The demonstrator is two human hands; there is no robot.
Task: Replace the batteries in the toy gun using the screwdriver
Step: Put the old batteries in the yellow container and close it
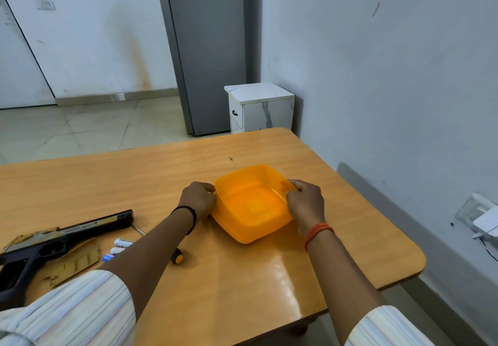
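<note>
Two hands grip orange container (252, 205) | left hand (198, 199), right hand (305, 201) | nothing inside

Black toy gun (54, 243) lies flat near the table's (242, 278) left edge — batteries (118, 248) and yellow-handled screwdriver (176, 257) just beside it.

We seem to be in a plain room of a home or small office. We sit at a wooden table (269, 278) with rounded corners, pushed close to a scuffed pale wall (390, 76) at three o'clock. At twelve o'clock stands a tall grey refrigerator (207, 49), with a small white marble-patterned cabinet (261, 107) just beside it. Pale floor tiles (80, 127) spread toward ten o'clock, where we see a white door (18, 71) and a light switch (46, 5).
</note>
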